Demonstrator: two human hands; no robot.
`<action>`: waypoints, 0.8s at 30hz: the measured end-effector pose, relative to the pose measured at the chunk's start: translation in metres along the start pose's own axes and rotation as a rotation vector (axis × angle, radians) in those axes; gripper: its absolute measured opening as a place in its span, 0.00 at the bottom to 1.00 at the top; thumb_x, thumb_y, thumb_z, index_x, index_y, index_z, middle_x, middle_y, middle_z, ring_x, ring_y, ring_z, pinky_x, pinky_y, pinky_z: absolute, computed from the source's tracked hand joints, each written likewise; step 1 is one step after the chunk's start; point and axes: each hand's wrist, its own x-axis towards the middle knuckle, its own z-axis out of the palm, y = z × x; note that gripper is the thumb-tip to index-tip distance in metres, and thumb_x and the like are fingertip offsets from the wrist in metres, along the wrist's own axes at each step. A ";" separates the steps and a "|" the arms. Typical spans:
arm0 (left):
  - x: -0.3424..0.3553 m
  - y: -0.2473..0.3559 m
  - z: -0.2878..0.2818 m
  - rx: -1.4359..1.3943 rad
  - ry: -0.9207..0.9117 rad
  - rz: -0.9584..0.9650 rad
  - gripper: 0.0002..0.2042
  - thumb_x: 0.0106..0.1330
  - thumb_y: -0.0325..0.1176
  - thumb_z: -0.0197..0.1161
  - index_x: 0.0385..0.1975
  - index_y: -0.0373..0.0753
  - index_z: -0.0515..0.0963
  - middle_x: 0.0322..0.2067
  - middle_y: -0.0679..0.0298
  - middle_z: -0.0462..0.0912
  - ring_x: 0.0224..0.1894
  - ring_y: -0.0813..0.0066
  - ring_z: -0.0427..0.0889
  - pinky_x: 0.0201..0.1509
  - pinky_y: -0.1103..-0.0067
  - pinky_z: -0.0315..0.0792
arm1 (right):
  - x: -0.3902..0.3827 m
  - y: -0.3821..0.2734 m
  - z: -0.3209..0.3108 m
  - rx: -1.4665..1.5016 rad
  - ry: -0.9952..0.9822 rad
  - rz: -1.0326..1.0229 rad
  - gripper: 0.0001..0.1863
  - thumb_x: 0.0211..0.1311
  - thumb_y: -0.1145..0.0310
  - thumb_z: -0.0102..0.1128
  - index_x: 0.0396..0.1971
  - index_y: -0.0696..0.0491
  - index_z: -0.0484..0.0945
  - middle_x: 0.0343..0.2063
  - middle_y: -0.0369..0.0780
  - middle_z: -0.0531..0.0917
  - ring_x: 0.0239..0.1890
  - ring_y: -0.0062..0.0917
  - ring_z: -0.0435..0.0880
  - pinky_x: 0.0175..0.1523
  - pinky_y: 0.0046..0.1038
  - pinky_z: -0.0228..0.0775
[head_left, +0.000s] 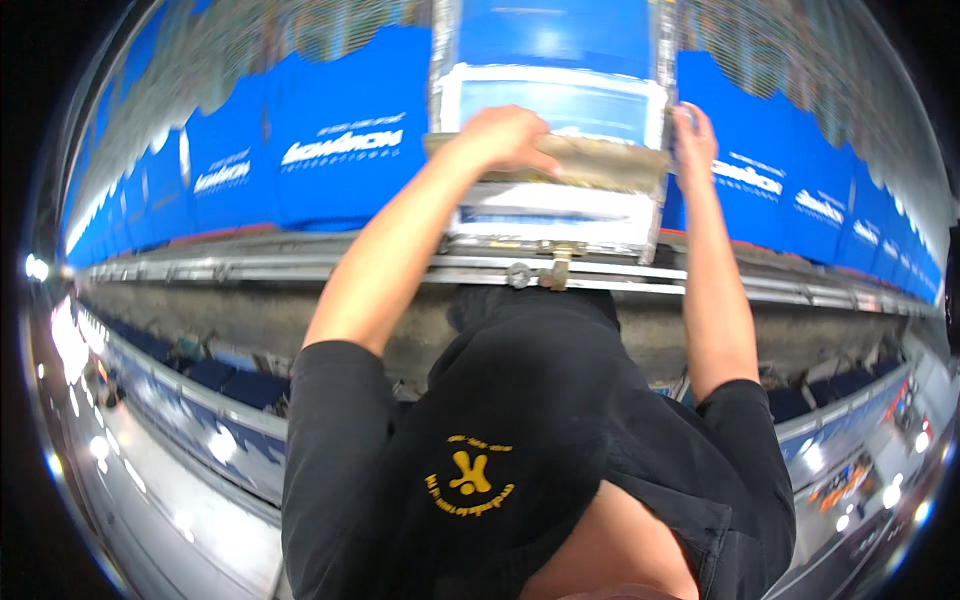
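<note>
Frame [443, 60] with blue panel [545, 45] inside, left hand [508, 138] at brown bar [615, 163].

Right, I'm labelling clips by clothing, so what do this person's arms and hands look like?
The left hand and right hand are ungloved, the forearms uncovered. The left sleeve and right sleeve are short, plain and black, part of a black shirt with a yellow chest emblem. Blur hides any rings.

the left hand [508, 138] lies on a grey-brown bar [610, 163], the right hand [695, 143] beside a metal frame [667, 40].
</note>
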 end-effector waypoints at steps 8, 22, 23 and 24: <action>0.050 -0.008 -0.044 0.148 0.334 0.039 0.16 0.65 0.51 0.73 0.43 0.46 0.87 0.36 0.58 0.90 0.43 0.51 0.88 0.47 0.57 0.81 | -0.007 -0.014 0.000 -0.014 0.016 0.063 0.24 0.72 0.53 0.71 0.57 0.54 0.84 0.48 0.39 0.87 0.49 0.21 0.82 0.56 0.26 0.74; -0.057 0.041 0.117 0.120 0.520 0.054 0.31 0.51 0.33 0.78 0.60 0.52 0.82 0.59 0.72 0.83 0.54 0.65 0.80 0.58 0.64 0.72 | 0.000 -0.003 -0.005 0.043 -0.061 0.101 0.23 0.72 0.52 0.72 0.60 0.48 0.84 0.31 0.28 0.80 0.29 0.12 0.71 0.32 0.20 0.63; -0.071 0.048 0.137 0.146 0.559 0.054 0.33 0.51 0.33 0.78 0.62 0.51 0.80 0.61 0.72 0.82 0.54 0.66 0.79 0.57 0.65 0.72 | -0.001 -0.005 -0.007 0.053 -0.074 0.131 0.23 0.72 0.52 0.72 0.60 0.48 0.83 0.29 0.27 0.79 0.26 0.11 0.70 0.28 0.19 0.60; -0.084 0.055 0.153 0.126 0.579 0.043 0.32 0.51 0.33 0.77 0.62 0.50 0.80 0.61 0.72 0.82 0.53 0.68 0.78 0.56 0.65 0.71 | -0.003 -0.009 -0.004 0.103 -0.080 0.152 0.23 0.73 0.53 0.72 0.61 0.48 0.82 0.26 0.26 0.76 0.23 0.09 0.66 0.25 0.19 0.54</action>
